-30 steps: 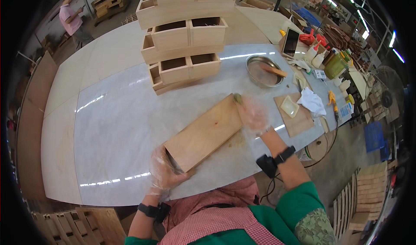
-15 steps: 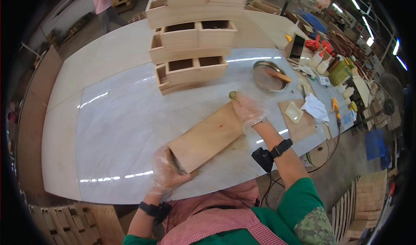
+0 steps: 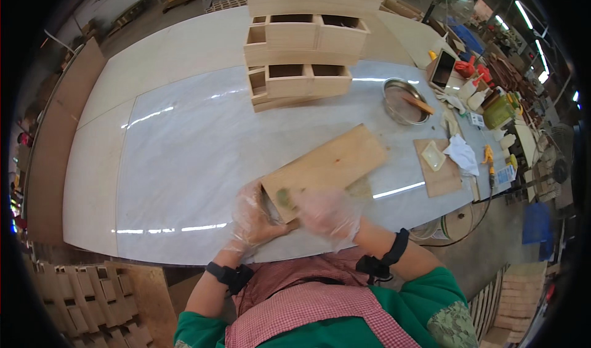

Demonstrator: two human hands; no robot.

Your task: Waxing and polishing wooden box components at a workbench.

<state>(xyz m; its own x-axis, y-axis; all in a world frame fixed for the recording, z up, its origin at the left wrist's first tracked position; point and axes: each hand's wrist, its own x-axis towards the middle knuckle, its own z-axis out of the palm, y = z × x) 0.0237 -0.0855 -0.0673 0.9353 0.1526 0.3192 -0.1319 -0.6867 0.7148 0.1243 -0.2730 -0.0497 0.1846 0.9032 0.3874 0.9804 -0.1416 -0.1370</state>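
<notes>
A long pale wooden piece (image 3: 332, 166), flat-topped with a small reddish spot, lies slanted on the table in front of me. My left hand (image 3: 252, 218), in a clear plastic glove, grips its near left end, with the thumb at the lower corner. My right hand (image 3: 326, 212), gloved the same way and smeared by motion, is over that same end. A small green pad (image 3: 284, 198) shows at its fingertips, blurred, against the wood's top face. Whether the piece is solid or hollow I cannot tell.
Stacked wooden drawer boxes (image 3: 298, 83) stand at the far middle of the table (image 3: 184, 163). A round metal bowl (image 3: 406, 117) with a wooden-handled tool is at the right. Beyond it are a small tray (image 3: 433, 156), a white cloth (image 3: 462, 155) and several bottles (image 3: 477, 98).
My right hand has swept with the green pad from the wood's far right end to its near left end. My left hand keeps its grip. The view has shifted.
</notes>
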